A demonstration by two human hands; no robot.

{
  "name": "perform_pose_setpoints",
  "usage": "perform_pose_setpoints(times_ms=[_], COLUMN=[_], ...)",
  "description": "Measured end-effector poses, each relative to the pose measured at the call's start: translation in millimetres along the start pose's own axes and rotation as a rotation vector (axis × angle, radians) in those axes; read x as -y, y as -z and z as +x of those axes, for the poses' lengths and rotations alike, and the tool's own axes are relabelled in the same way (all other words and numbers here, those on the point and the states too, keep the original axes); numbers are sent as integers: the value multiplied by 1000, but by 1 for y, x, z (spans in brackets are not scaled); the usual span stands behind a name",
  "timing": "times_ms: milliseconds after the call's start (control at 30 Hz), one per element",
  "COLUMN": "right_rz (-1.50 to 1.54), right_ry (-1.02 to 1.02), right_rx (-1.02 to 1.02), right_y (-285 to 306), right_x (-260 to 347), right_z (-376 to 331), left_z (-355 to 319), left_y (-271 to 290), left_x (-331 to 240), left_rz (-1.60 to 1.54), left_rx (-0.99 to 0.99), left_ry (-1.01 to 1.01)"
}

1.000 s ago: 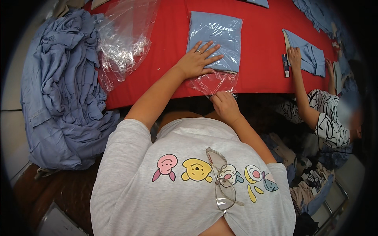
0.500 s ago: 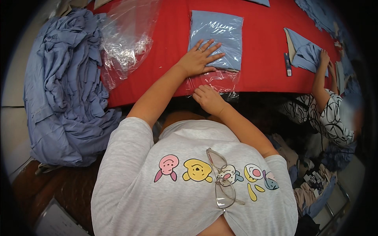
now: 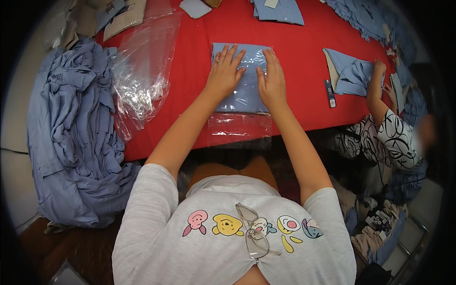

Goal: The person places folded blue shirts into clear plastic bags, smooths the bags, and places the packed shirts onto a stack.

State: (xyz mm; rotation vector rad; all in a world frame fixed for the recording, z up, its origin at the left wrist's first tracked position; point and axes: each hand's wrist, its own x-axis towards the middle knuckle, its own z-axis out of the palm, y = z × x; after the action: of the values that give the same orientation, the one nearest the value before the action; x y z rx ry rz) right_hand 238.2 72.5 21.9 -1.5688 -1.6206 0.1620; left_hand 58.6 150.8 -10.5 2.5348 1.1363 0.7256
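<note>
Red cloth (image 3: 306,107) lies under the bagged blue garment (image 3: 247,92), whose long axis runs away from you beneath your left hand (image 3: 223,76) and equally near right hand (image 3: 272,86), both spread flat.

I can read no text here: the dark tag (image 3: 328,88) on the table (image 3: 304,95) has a white label (image 3: 332,102), its print too small for me.
</note>
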Motion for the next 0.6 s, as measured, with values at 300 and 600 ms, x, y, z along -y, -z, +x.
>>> perform_pose_setpoints(times_ms=[300,600], right_rz=[-188,-208], right_ry=[-28,-43], right_rx=[181,217], right_y=[-71,-71], right_x=[-36,-32], right_z=[-11,-13], left_z=[-7,-7], left_y=[-49,-46], left_x=[-3,-4], left_rz=[143,196], left_rx=[-11,-8], left_ry=[88,99])
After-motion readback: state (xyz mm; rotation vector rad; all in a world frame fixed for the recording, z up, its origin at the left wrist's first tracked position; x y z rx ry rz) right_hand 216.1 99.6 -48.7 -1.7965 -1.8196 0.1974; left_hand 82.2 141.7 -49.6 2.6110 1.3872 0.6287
